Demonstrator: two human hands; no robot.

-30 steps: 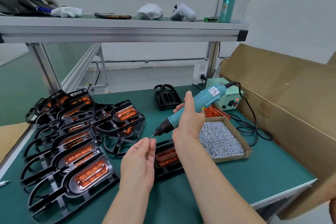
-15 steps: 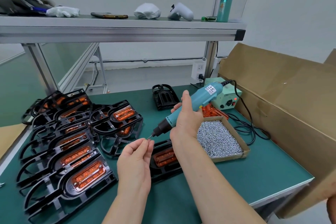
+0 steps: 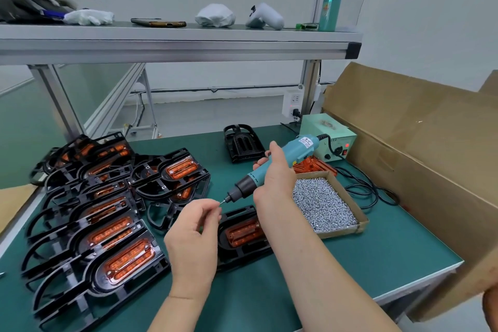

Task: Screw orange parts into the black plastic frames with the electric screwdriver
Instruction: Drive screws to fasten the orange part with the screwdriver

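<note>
Box of screws (image 3: 326, 207) sits on the green tabletop (image 3: 350, 264). Just left of it lies the black frame (image 3: 237, 257) with its orange part (image 3: 244, 233), half hidden under the right forearm. Far left of the box, finished frames (image 3: 107, 226) pile up. Right hand (image 3: 277, 180) is wrapped round the electric screwdriver (image 3: 269, 170). Left hand (image 3: 194, 234), its fingers (image 3: 211, 206) pinching a tiny screw (image 3: 221, 202) at the bit, is closer in than a second ago.

Bright, even, cool light from above; shadows on the green table (image 3: 350, 264) are soft and faint; small glints sit on the orange parts (image 3: 129, 259). Wide-angle distortion bows the shelf (image 3: 172, 46); the far-left black frames (image 3: 54, 159) are smeared with blur; the centre is sharp.
</note>
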